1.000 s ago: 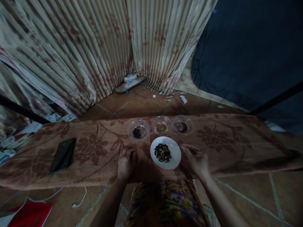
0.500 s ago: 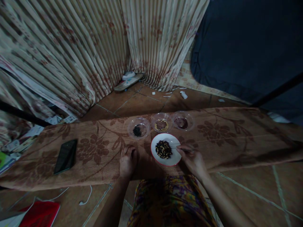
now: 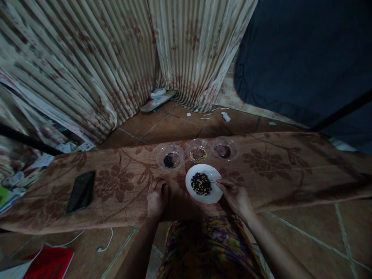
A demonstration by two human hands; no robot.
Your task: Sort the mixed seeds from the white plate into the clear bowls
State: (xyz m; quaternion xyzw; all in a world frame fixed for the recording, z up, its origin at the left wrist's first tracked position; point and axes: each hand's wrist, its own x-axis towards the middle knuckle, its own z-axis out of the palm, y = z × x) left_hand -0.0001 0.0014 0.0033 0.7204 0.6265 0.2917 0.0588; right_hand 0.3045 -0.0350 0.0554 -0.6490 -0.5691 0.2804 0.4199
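My right hand [image 3: 235, 195] pinches thin metal tweezers [image 3: 213, 181], their tips at the edge of a bean pile. The mixed black and yellow beans [image 3: 201, 184] lie in a white plate [image 3: 213, 195] with a red rim. My left hand [image 3: 157, 197] rests on the cloth left of the plate, its fingers curled in, with nothing visible in them. Behind the plate stand three clear plastic bowls: a left bowl [image 3: 178, 149] with black beans [image 3: 168, 160], a middle bowl [image 3: 197, 141] with yellow beans [image 3: 198, 154], and a right bowl [image 3: 232, 145] with dark red beans [image 3: 223, 151].
A brown flowered cloth [image 3: 124, 211] covers the narrow bench. A dark phone [image 3: 81, 192] lies at the left. Striped curtains [image 3: 122, 58] hang beyond, with a skateboard [image 3: 158, 101] at their foot. A red bag [image 3: 49, 261] and a white cable [image 3: 108, 240] are on the tiled floor.
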